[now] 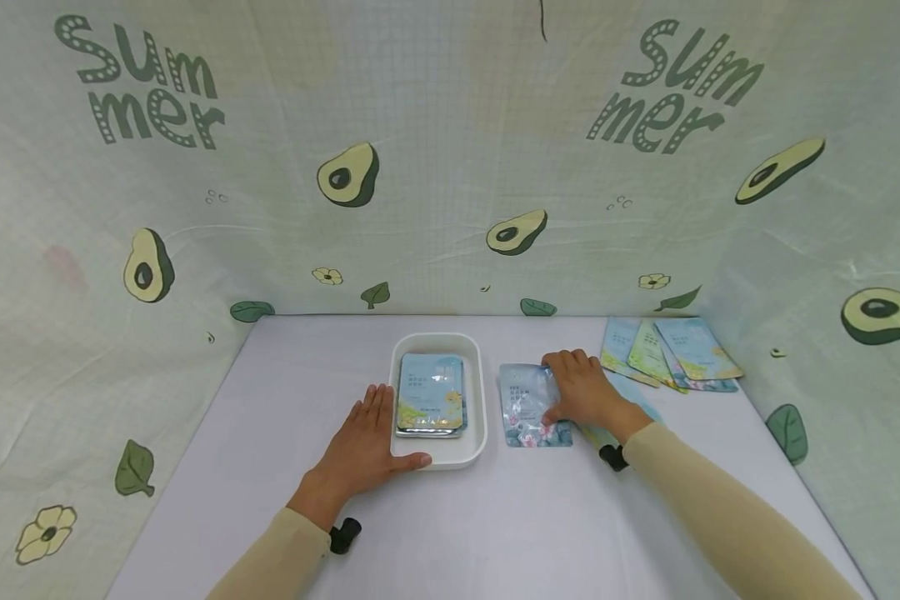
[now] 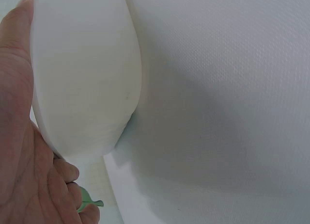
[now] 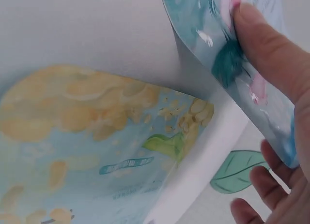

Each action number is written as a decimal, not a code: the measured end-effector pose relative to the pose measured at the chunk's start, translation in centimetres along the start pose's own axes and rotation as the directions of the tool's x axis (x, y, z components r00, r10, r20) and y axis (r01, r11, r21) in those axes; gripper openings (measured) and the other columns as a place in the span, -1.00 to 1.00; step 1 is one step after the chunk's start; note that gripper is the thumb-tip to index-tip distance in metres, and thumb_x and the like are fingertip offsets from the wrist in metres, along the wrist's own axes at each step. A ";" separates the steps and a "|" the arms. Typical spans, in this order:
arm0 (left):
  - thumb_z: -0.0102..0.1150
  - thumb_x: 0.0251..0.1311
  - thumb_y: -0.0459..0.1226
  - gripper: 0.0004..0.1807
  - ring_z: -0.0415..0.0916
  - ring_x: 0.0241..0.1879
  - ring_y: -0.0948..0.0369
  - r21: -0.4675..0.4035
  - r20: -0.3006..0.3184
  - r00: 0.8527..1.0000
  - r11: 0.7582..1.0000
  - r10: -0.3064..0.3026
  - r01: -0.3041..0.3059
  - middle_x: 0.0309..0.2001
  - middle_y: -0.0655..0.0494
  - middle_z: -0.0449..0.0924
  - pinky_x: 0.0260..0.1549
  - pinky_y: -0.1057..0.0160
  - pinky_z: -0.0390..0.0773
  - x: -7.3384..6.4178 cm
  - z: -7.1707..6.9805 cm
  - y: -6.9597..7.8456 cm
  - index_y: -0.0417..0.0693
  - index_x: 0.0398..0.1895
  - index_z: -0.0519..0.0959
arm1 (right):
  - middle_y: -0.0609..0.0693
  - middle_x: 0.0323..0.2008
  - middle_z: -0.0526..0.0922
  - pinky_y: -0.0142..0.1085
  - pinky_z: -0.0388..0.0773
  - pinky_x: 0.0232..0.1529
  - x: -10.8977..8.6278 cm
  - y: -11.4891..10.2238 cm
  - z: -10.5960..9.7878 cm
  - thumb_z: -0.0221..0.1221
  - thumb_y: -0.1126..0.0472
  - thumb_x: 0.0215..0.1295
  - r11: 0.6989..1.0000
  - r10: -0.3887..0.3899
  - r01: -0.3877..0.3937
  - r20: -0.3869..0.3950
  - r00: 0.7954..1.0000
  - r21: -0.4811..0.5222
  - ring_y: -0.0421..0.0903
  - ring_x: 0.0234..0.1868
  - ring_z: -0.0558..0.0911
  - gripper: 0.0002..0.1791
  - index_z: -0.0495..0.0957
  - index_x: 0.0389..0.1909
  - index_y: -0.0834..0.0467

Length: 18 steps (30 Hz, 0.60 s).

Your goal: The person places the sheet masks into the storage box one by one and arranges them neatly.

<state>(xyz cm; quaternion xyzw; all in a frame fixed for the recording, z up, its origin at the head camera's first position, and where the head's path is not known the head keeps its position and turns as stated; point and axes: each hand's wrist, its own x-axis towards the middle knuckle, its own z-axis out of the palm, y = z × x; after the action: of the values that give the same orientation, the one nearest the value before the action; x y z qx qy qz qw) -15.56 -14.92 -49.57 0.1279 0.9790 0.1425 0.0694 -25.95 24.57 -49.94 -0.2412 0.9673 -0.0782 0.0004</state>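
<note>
A white plastic tray (image 1: 442,457) stands in the middle of the table, holding a small stack of face mask packets (image 1: 431,392) with a blue and yellow one on top. My left hand (image 1: 363,442) lies along the tray's left side, fingers straight and thumb across the near rim; in the left wrist view the tray wall (image 2: 87,78) is beside the thumb. Right of the tray, my right hand (image 1: 585,392) pinches a blue face mask packet with pink flowers (image 1: 525,404) by its right side. The right wrist view shows the thumb (image 3: 266,44) pressing that packet's face.
Another face mask packet, blue and yellow (image 3: 97,136), lies under my right wrist, partly hidden in the head view. Several more packets (image 1: 693,350) fan out at the table's back right corner. A printed cloth (image 1: 435,167) rises behind the white table (image 1: 480,533).
</note>
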 end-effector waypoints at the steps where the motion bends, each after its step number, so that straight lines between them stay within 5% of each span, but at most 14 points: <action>1: 0.15 0.12 0.56 0.48 -0.23 0.70 -0.19 0.002 -0.001 1.000 1.000 0.001 -0.001 0.70 -0.29 -0.15 0.64 -0.18 0.01 0.0 0.0 0.0 -0.40 0.68 -0.13 | 0.24 0.28 0.49 0.21 0.35 0.23 -0.2 -0.1 0.0 0.65 -0.26 -0.12 1.000 -0.010 0.009 -0.030 1.000 -0.027 0.28 0.27 0.40 0.13 0.32 0.36 0.20; 6: 0.12 0.11 0.58 0.48 -0.23 0.70 -0.19 0.011 -0.002 1.000 1.000 -0.001 0.001 0.70 -0.29 -0.14 0.64 -0.17 0.01 0.0 0.1 -0.1 -0.39 0.68 -0.12 | 0.28 0.29 0.43 0.18 0.42 0.16 -1.1 -0.8 0.3 0.67 -0.16 -0.08 0.999 -0.012 0.004 -0.157 0.988 -0.051 0.30 0.23 0.43 0.08 0.31 0.34 0.23; 12: 0.13 0.12 0.57 0.48 -0.23 0.70 -0.18 0.009 -0.001 1.000 1.000 -0.002 0.002 0.70 -0.29 -0.14 0.64 -0.17 0.01 -0.1 0.0 0.0 -0.39 0.68 -0.12 | 0.25 0.31 0.37 -0.03 0.62 -0.01 -2.2 -1.3 1.0 0.49 0.05 0.30 0.978 0.082 -0.047 -0.169 0.982 0.202 0.06 -0.12 0.56 -0.14 0.19 0.44 0.14; 16: 0.13 0.12 0.57 0.47 -0.23 0.70 -0.18 0.010 -0.002 1.000 1.000 -0.002 0.002 0.70 -0.30 -0.14 0.64 -0.17 0.02 -0.1 0.0 0.0 -0.40 0.68 -0.12 | 0.26 0.37 0.48 0.07 0.66 0.14 -2.4 -1.4 1.1 0.39 0.18 0.41 0.939 0.102 -0.037 -0.175 0.979 0.341 0.10 0.03 0.66 -0.13 0.10 0.58 0.07; 18: 0.14 0.12 0.56 0.47 -0.22 0.70 -0.18 0.009 -0.001 1.000 1.000 -0.003 0.003 0.70 -0.30 -0.13 0.64 -0.17 0.02 0.0 0.0 0.0 -0.40 0.68 -0.12 | 0.27 0.22 0.61 0.09 0.67 0.10 -2.3 -1.5 1.0 0.39 0.21 0.41 0.918 0.125 -0.048 -0.171 0.977 0.394 0.12 0.03 0.68 -0.11 0.09 0.61 0.01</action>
<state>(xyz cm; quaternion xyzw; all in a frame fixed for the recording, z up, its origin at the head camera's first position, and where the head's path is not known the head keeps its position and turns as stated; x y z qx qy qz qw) -15.51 -14.90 -49.55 0.1266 0.9799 0.1381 0.0687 -23.18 24.20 -50.75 -0.1843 0.9378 -0.2910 -0.0422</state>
